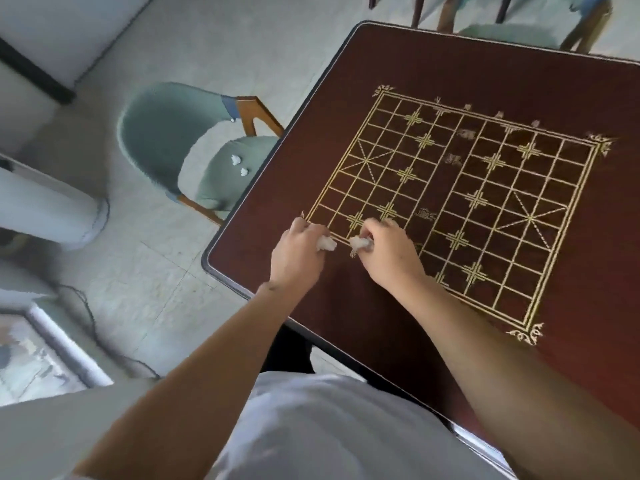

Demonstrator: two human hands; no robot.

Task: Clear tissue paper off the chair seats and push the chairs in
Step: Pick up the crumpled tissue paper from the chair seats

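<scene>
A green padded chair [162, 133] with wooden legs stands at the left side of the dark red table [450, 64], its seat partly under the edge. Three small white tissue wads [239, 162] lie on its seat. Over the table's near-left corner my left hand [298, 252] is closed on a crumpled tissue wad [326, 243]. Close beside it, my right hand [388, 252] pinches another tissue wad [358, 242]. Both wads sit at or just above the tabletop; I cannot tell if they touch it.
A gold chess-board grid [467, 202] is printed on the tabletop. Another green chair [512, 32] stands at the table's far side, with more chair legs behind it. A white cylinder-shaped unit [52, 209] stands on the tiled floor at left.
</scene>
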